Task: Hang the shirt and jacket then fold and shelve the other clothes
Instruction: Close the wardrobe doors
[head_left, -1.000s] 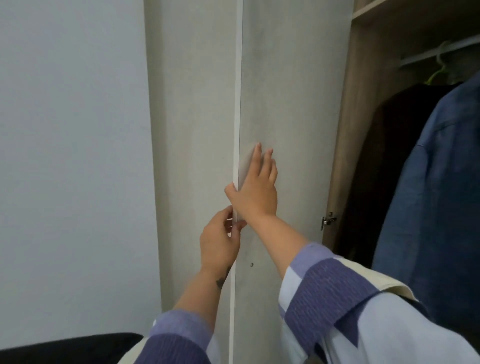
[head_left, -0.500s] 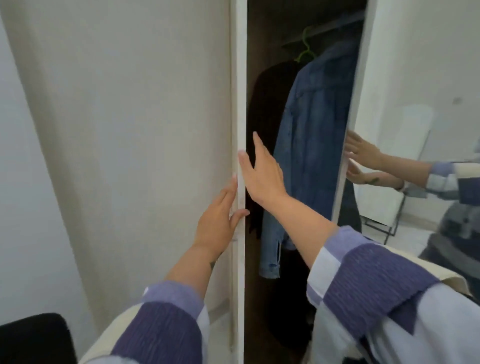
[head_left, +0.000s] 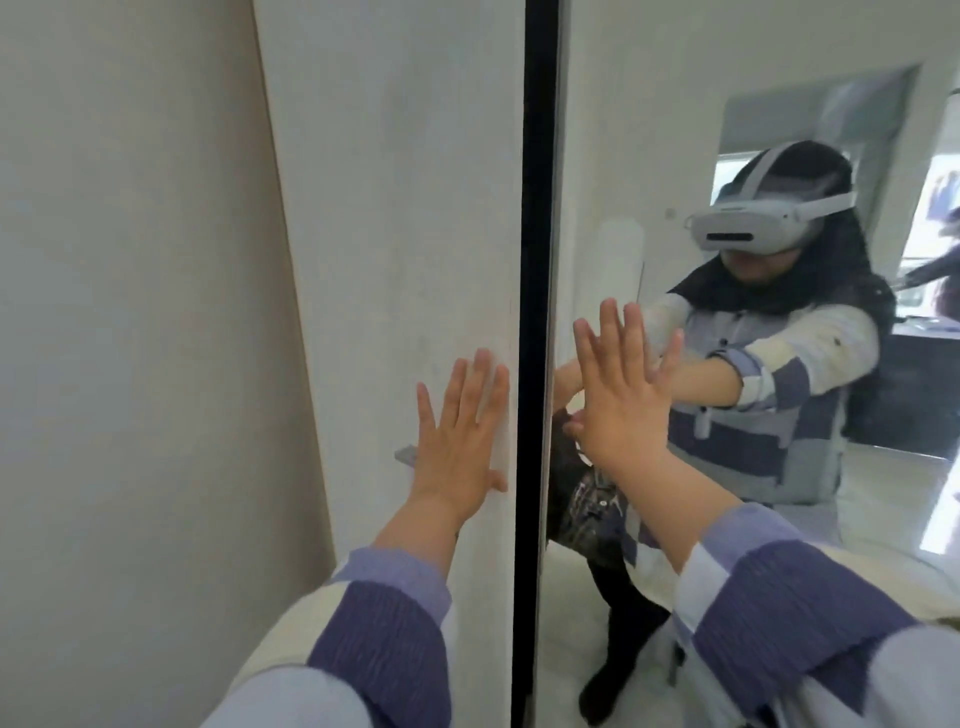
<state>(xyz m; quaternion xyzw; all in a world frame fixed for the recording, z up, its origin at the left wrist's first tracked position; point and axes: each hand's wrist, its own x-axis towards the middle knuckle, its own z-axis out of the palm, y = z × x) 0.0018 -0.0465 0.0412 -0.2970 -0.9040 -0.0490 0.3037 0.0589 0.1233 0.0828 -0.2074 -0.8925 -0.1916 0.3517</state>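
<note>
Two wardrobe doors stand almost together in front of me, a narrow dark gap (head_left: 537, 260) between them. My left hand (head_left: 460, 436) lies flat, fingers straight, on the pale left door (head_left: 405, 208), covering a small handle (head_left: 408, 456). My right hand (head_left: 621, 395) presses flat, fingers spread, on the mirrored right door (head_left: 649, 130). The hung jacket and shirt are hidden behind the doors. No clothes are in either hand.
The mirror reflects a person in a striped top with a white headset (head_left: 748, 228), arms stretched forward, and a bright room behind. A plain pale wall (head_left: 130, 312) fills the left side.
The doors have swung nearly closed, hiding the denim jacket and dark garment. My right hand moved from the left door's edge onto the mirrored door. My left hand went flat on the left door.
</note>
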